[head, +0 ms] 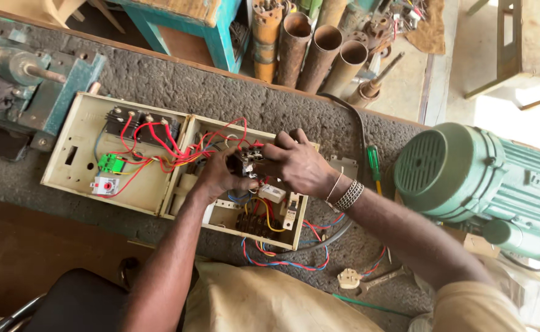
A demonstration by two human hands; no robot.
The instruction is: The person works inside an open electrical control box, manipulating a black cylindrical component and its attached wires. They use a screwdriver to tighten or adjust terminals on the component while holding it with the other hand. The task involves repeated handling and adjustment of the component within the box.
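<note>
An open beige electrical control box [178, 200] lies on the rough dark bench, its lid [79, 160] folded out to the left with red wires, a green terminal block [111, 163] and a small red button part. Both my hands meet over the box's middle. My left hand [218, 175] and my right hand [297, 163] grip a small black contactor [245, 163] between them, with red wires running to it. My right wrist wears metal bangles.
A green electric motor [485, 178] sits at the right. A green-handled screwdriver [374, 166] lies beside the box. Rusty pipes [319, 46] stand at the back, a green machine [24, 80] at the left, a plug [350, 278] and loose wires near the front.
</note>
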